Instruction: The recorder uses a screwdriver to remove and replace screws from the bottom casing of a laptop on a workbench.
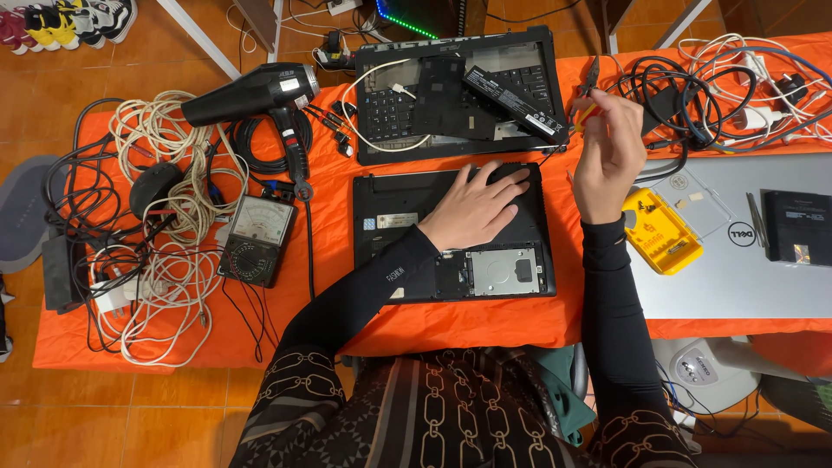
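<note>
A black laptop (390,217) lies upside down on the orange-covered table (485,325), its bottom panel off and a silver hard drive (505,270) showing. My left hand (478,206) rests flat on the laptop's upper right part, fingers spread. My right hand (607,152) is raised above the table's right side, fingers closed around a small tool with a red and yellow handle (586,113); its tip is hidden. A pair of black pliers (591,76) lies just behind that hand.
A second opened laptop base (407,113) with a long black battery (511,100) lies behind. A black hot-air gun (260,91), an analog multimeter (257,238) and tangled cables (165,217) fill the left. A yellow screwdriver-bit case (663,234) and a silver laptop (737,260) sit right.
</note>
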